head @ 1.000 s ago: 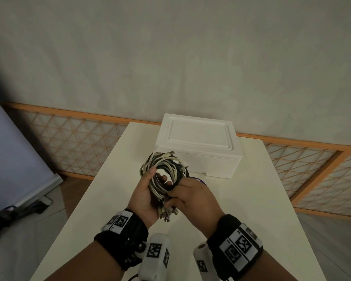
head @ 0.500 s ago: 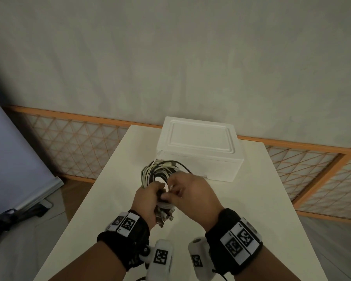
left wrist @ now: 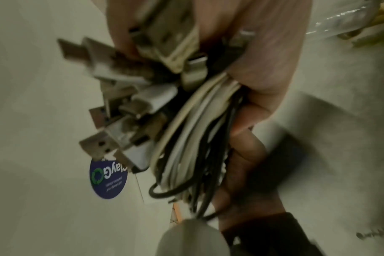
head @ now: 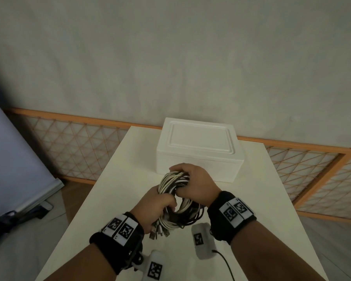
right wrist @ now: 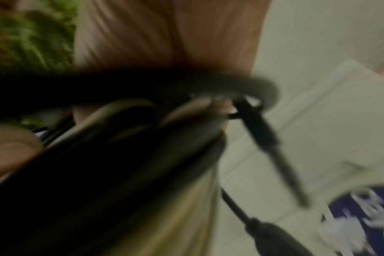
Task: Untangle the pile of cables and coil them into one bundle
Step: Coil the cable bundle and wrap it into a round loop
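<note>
One cable coil [head: 177, 196], gripped by left hand [head: 154, 207] and right hand [head: 195, 180]; one white box [head: 199, 151] behind on worktop [head: 257, 201].

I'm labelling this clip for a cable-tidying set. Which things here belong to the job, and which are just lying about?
Part of the job:
- cable bundle, white and black, coiled
- left hand gripping its near side, plug ends sticking out below
- right hand gripping its far side

Just lying about:
- white foam box
- table under it
- lattice fence behind

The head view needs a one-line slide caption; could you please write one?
Both hands, left and right, grip a coiled cable bundle above the table.
</note>
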Motion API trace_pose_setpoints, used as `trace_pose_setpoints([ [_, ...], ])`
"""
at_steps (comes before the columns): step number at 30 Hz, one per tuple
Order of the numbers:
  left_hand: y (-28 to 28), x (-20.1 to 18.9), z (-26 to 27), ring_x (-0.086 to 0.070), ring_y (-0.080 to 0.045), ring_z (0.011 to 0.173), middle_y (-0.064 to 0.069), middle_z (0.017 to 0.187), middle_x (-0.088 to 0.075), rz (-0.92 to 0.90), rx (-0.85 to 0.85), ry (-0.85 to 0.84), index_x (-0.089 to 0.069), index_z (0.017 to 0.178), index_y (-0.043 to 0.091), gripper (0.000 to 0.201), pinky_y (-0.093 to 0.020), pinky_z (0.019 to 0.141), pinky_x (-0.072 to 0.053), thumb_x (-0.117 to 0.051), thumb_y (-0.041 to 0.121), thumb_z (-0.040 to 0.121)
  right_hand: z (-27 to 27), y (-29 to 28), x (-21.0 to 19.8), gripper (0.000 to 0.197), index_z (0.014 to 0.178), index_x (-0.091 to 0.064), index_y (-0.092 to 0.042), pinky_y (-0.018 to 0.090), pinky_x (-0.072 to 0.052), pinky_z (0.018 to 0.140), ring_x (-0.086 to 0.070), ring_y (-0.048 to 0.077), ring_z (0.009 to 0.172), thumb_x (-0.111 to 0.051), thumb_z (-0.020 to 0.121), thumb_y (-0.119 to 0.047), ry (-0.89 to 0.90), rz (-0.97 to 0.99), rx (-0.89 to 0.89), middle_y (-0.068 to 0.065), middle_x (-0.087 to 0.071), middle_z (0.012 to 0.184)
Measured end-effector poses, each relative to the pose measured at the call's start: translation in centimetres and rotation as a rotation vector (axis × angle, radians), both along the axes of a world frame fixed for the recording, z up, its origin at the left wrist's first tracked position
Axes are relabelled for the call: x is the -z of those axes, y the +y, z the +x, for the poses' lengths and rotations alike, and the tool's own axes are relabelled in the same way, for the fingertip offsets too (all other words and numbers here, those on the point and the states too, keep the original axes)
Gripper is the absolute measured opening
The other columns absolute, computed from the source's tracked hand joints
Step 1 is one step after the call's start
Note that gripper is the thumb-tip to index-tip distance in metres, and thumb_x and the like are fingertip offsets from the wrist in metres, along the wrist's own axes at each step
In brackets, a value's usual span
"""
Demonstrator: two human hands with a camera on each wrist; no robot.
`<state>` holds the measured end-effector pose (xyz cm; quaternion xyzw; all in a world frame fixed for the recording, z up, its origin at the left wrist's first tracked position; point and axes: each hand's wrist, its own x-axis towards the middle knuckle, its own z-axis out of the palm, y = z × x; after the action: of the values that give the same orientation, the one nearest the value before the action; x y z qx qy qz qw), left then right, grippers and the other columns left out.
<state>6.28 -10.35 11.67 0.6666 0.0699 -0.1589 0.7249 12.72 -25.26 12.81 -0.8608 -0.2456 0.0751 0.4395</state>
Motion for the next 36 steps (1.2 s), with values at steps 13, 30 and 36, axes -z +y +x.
trace_pose_setpoints([
  [13, 0.5, 0.7, 0.9, -0.068, -0.01, 0.07, 0.005, 0.079, -0.072, -0.066, 0.233, -0.064, -0.063, 0.102, 0.019, 0.041, -0.021, 0.063, -0.052, -0.079, 0.039, 0.07, 0.6, -1.0, 2.1, 0.015, 0.063, -0.058, -0.001, 0.032, -0.038, 0.053, -0.048, 0.015, 0.053, -0.066, 0.053, -0.008, 0.291, 0.034, 0.263, 0.004, -0.054, 0.056],
  [30, -1.0, 0.7, -0.1, -0.062, 0.011, 0.071, 0.014, 0.095, -0.065, 0.077, 0.191, -0.276, -0.042, 0.129, 0.026, 0.083, -0.008, 0.055, -0.046, -0.087, 0.004, 0.062, 1.4, -0.6, 2.4, 0.027, 0.049, -0.045, -0.01, 0.023, -0.035, 0.048, -0.048, 0.017, 0.052, -0.067, 0.062, 0.0, 0.384, -0.108, 0.426, 0.006, -0.052, 0.063],
  [36, -1.6, 2.6, -0.3, -0.055, 0.015, 0.1, 0.024, 0.12, -0.056, 0.252, 0.163, -0.247, -0.011, 0.142, 0.04, 0.127, -0.016, 0.088, -0.046, -0.096, 0.023, 0.049, 1.2, -0.5, 1.8, 0.014, 0.061, -0.055, -0.005, 0.021, -0.039, 0.045, -0.051, 0.015, 0.044, -0.068, 0.058, 0.001, 0.483, -0.087, 0.478, 0.002, -0.057, 0.051],
])
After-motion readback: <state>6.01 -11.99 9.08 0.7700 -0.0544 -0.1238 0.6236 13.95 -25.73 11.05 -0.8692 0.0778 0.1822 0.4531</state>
